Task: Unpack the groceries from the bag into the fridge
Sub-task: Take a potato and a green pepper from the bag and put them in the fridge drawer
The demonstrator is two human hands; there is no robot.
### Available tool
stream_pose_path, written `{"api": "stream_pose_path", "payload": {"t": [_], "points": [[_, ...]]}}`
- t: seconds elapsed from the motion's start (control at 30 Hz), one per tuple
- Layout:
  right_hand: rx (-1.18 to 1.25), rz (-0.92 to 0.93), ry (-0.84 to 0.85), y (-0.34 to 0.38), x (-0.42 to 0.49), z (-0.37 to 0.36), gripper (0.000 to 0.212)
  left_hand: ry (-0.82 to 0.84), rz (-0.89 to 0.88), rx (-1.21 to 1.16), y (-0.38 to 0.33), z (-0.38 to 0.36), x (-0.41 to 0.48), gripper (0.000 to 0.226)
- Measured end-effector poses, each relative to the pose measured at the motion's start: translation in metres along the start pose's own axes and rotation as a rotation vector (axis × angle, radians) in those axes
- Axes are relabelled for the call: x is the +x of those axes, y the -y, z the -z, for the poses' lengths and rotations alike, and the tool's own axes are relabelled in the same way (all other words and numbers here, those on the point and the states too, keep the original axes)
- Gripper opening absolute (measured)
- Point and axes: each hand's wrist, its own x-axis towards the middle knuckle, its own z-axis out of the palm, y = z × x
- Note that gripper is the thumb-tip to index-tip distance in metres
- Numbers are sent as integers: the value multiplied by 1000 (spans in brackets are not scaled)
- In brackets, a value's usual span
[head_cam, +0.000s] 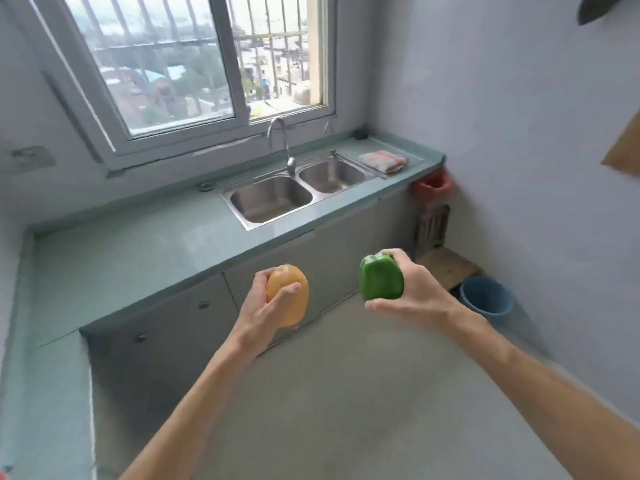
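My left hand (265, 308) grips an orange bell pepper (292, 294), held in the air in front of the counter's cabinet doors. My right hand (412, 289) grips a green bell pepper (381, 277) at about the same height, a little farther right. Both arms reach forward over the grey floor. Neither the grocery bag nor the fridge is in view.
An L-shaped green counter (121, 258) runs along the left and far walls, with a double steel sink (277, 199) and tap (282, 143) under the window. A folded cloth (382, 160) lies right of the sink. A blue bucket (486, 295) and red bin (433, 185) stand in the right corner.
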Motion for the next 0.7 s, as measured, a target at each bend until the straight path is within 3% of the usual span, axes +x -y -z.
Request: {"api": "stream_pose_path", "payload": {"t": [0.1,0.27,0.7], "points": [[4,-73,-141,-51,-29,76,68,113,-38,14,-22,-91,27,58],[22,-182,-431,-130,-81,178,74,294,-145,58,-55,-243,60,41],[-1,-548,-948,-245,-236,331,71,951,-300,56,-125,-562,66,56]]}}
